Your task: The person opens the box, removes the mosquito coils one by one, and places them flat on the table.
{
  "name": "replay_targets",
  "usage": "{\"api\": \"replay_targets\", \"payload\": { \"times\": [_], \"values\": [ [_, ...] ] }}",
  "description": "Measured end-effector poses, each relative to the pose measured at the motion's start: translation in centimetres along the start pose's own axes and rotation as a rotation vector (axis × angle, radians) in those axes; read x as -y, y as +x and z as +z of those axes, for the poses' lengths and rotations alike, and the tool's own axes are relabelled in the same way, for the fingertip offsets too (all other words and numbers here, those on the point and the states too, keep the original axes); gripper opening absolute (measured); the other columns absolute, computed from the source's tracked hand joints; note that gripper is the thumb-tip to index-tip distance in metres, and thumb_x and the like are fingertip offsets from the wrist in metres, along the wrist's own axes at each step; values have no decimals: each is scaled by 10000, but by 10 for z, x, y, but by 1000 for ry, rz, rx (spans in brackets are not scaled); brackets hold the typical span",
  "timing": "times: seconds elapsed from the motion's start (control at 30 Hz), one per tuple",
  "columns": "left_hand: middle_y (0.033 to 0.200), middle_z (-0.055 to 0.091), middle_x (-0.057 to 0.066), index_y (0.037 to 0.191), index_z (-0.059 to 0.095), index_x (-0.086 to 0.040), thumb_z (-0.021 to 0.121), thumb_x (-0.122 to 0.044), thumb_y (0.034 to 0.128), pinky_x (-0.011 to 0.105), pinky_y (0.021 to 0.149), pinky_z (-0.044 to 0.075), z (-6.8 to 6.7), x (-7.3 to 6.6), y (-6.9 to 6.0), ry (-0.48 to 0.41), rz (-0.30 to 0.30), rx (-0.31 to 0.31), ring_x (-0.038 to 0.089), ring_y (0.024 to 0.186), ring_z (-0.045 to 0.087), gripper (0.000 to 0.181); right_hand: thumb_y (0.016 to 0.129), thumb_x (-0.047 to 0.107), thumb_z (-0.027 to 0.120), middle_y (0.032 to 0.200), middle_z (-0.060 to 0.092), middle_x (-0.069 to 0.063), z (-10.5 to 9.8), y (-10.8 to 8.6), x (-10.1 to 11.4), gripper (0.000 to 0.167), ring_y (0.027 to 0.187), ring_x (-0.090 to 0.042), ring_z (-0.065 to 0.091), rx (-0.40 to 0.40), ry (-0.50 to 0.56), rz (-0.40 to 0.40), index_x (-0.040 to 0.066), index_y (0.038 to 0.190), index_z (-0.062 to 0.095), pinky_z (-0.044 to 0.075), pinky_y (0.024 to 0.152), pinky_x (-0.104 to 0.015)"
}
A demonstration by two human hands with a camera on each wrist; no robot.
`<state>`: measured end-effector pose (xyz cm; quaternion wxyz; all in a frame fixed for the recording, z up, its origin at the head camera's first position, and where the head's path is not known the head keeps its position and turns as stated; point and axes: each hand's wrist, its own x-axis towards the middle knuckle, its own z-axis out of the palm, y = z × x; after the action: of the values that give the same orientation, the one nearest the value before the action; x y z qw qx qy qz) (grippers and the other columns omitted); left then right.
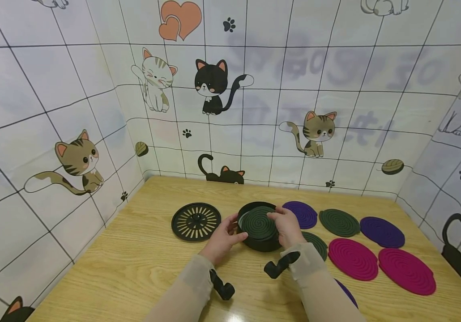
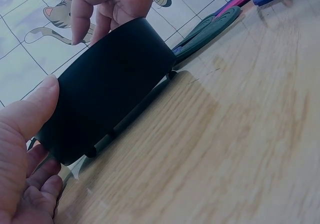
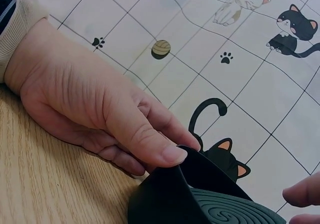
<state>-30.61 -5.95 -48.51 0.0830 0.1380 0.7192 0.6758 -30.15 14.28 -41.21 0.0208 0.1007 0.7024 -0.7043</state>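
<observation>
A black round mosquito coil holder (image 1: pixel 260 243) stands on the table, with a dark green mosquito coil (image 1: pixel 259 222) lying across its opening. My left hand (image 1: pixel 223 239) grips the holder's left side; in the right wrist view its thumb rests by the rim. At the coil's right edge, my right hand (image 1: pixel 288 226) pinches the coil, thumb on top. The left wrist view shows the holder's side wall (image 2: pixel 107 84) and small feet, with the right hand (image 2: pixel 117 4) above the far rim. Only fingertips (image 3: pixel 302 191) of the right hand enter the right wrist view.
A black slotted lid (image 1: pixel 196 222) lies left of the holder. To the right, flat on the wooden table (image 1: pixel 125 268), are several more coils: purple (image 1: pixel 382 232), green (image 1: pixel 339 222) and magenta (image 1: pixel 353 259). One purple coil is partly hidden by the right forearm. Cat-print walls (image 1: pixel 254 103) enclose the table.
</observation>
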Motion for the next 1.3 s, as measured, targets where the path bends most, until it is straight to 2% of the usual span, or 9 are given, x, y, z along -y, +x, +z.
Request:
{"api": "replay_targets", "payload": {
  "times": [0.13, 0.2, 0.4, 0.67, 0.77, 0.93, 1.1, 1.2, 1.3],
  "values": [
    [1473, 397, 102, 1505, 307, -133, 719, -251, 883, 479, 1097, 321, 0, -1, -1, -7, -5, -1, 289, 1369, 351, 755, 962, 73, 539, 1535, 214, -222, 1, 0, -1, 602, 1417, -413, 143, -11, -12, -14, -25, 1487, 261, 137, 1131, -579],
    [1469, 402, 88, 1504, 311, -147, 722, -266, 881, 473, 1092, 331, 0, 3, 2, -3, -4, -5, 281, 1366, 357, 755, 958, 68, 544, 1524, 237, -216, 1, 0, -1, 601, 1411, -409, 165, -17, -15, -18, -22, 1484, 266, 159, 1127, -575],
    [1470, 400, 99, 1508, 302, -142, 719, -257, 884, 476, 1081, 348, -1, 3, 2, -1, -3, 0, 295, 1366, 356, 759, 963, 56, 534, 1529, 223, -212, 1, 0, -1, 591, 1419, -402, 145, -11, 8, -11, -19, 1483, 264, 157, 1137, -552],
    [1470, 403, 77, 1503, 313, -154, 729, -260, 875, 453, 1081, 354, 0, 4, 1, -17, -11, -5, 268, 1370, 355, 761, 979, 57, 501, 1585, 27, -200, -1, 1, 1, 575, 1443, -368, -10, 18, 62, 24, -15, 1492, 253, 62, 1158, -520],
    [1473, 398, 81, 1502, 314, -152, 730, -258, 874, 462, 1083, 349, 0, 4, 2, -23, -9, -6, 274, 1372, 351, 760, 979, 51, 499, 1585, 28, -197, -1, 2, 2, 564, 1441, -354, 3, 23, 52, 35, -17, 1488, 265, 89, 1154, -495],
    [1480, 390, 82, 1503, 313, -154, 731, -272, 873, 468, 1096, 327, 0, 5, 2, -9, -10, -6, 278, 1377, 342, 766, 969, 20, 497, 1568, 87, -229, -1, 4, 3, 567, 1439, -387, 30, 54, 13, 36, -39, 1481, 259, 124, 1151, -518],
    [1480, 387, 106, 1508, 295, -133, 718, -276, 883, 471, 1086, 340, 0, 4, 1, 13, 2, -2, 301, 1373, 345, 768, 947, -17, 505, 1556, 135, -230, 0, 9, 1, 585, 1420, -401, 114, 74, -51, 32, -20, 1485, 274, 193, 1134, -516],
    [1478, 389, 103, 1508, 295, -137, 716, -268, 885, 469, 1080, 351, -1, 4, 1, 12, 4, -1, 297, 1371, 348, 763, 939, -21, 512, 1547, 162, -229, 0, 11, 1, 588, 1382, -391, 209, 79, -92, 38, 10, 1484, 295, 310, 1050, -472],
    [1477, 391, 92, 1507, 301, -143, 720, -256, 883, 467, 1082, 348, -1, 5, 2, 4, 1, -2, 285, 1371, 349, 759, 937, -19, 513, 1544, 163, -233, 1, 13, 2, 585, 1369, -397, 228, 87, -131, 48, 32, 1482, 307, 329, 1019, -474]
  ]
}}
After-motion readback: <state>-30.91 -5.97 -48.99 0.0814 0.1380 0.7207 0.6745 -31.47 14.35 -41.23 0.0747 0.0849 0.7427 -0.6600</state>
